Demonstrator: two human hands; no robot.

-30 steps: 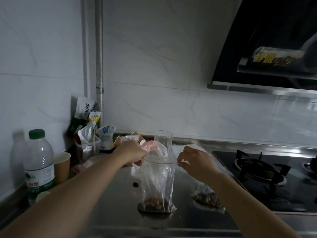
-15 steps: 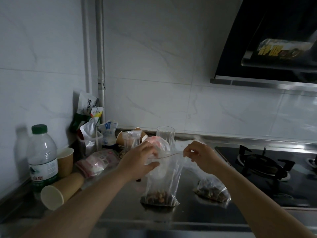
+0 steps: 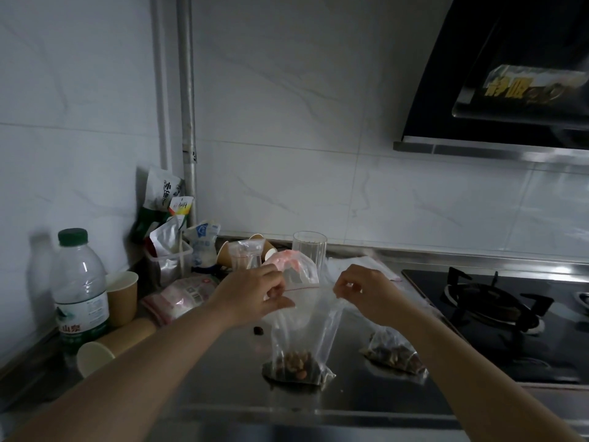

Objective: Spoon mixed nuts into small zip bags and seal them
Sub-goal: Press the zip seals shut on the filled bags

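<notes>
A clear zip bag [image 3: 302,333] stands upright near the front of the steel counter [image 3: 223,378], its long axis vertical and its mouth pointing up. The bottom rests on the counter and holds a small heap of mixed nuts [image 3: 294,362]; the rest of the bag is see-through film. The red zip line at its top runs level from left to right between the 2 hands.

The left hand [image 3: 255,295] pinches the left end of the bag's top edge, thumb against curled fingers. The right hand [image 3: 363,290] pinches the right end the same way, fingers bent down over the film. Both forearms reach in from the bottom corners of the view.

Just right of the standing bag, a second filled bag [image 3: 395,352] lies flat on the counter, partly behind the right forearm, its long axis slanting toward the front right. A single dark nut [image 3: 257,330] lies loose on the counter under the left wrist.

Behind the hands stand a drinking glass [image 3: 309,250] and a small clear bag with pink contents [image 3: 287,261]. To the left are a water bottle [image 3: 79,288] with a green cap, an upright paper cup [image 3: 122,298] beside it, and another paper cup lying on its side [image 3: 105,349] with its mouth toward the camera. Snack packets [image 3: 165,212] crowd the corner by the wall pipe. A gas hob [image 3: 497,311] sits at the right under a black range hood [image 3: 497,74].
</notes>
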